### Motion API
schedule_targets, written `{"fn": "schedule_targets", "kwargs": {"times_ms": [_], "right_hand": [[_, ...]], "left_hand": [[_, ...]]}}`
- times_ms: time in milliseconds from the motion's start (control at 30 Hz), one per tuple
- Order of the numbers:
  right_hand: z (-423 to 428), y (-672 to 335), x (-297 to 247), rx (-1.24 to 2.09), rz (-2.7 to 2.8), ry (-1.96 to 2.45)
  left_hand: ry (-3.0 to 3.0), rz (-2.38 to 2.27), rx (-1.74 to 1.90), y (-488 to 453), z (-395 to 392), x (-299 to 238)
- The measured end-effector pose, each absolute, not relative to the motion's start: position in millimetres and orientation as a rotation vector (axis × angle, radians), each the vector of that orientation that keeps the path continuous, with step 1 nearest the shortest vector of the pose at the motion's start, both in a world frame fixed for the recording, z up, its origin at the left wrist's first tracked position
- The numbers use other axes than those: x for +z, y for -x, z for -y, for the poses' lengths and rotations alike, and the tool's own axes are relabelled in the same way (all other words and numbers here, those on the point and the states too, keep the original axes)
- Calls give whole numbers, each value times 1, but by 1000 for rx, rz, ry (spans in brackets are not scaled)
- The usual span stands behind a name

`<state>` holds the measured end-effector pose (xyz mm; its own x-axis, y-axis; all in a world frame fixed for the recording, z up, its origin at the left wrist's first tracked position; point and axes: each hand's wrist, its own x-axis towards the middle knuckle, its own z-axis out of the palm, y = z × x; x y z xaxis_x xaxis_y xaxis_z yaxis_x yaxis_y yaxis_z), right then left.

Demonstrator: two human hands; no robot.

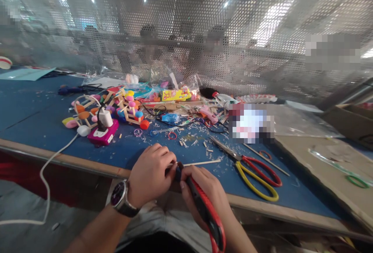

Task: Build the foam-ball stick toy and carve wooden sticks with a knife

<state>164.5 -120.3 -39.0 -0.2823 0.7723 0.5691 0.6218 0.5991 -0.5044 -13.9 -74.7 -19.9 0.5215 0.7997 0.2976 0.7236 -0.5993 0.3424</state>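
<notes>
My left hand [154, 171], a watch [121, 196] on its wrist, is closed around one end of a thin wooden stick [204, 163] at the table's front edge. The stick's free end points right, just above the blue surface. In my right hand [204, 189] is a red and black utility knife [206, 210], its front end against the stick close to my left fingers. Its blade cannot be made out. Right of my hands lie large scissors [244, 163] with one red and one yellow handle, their blades slightly apart.
Behind my hands are wood shavings, a magenta power adapter [103, 132] with a white plug, and colourful wooden pieces [128, 107]. A yellow packet [176, 94] lies farther back. Cardboard [314, 163] covers the right side. A perforated sheet [186, 20] hangs behind the table [35, 109].
</notes>
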Motion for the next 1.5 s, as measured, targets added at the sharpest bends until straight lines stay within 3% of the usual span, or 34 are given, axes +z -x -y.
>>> {"fn": "schedule_targets", "kwargs": {"times_ms": [900, 1500], "right_hand": [[121, -160, -46, -16, 2062, 1031], [120, -160, -46, -4, 2061, 1046]], "left_hand": [[-2700, -1266, 799, 14, 77, -25], [-2678, -1274, 771, 14, 77, -24]]}}
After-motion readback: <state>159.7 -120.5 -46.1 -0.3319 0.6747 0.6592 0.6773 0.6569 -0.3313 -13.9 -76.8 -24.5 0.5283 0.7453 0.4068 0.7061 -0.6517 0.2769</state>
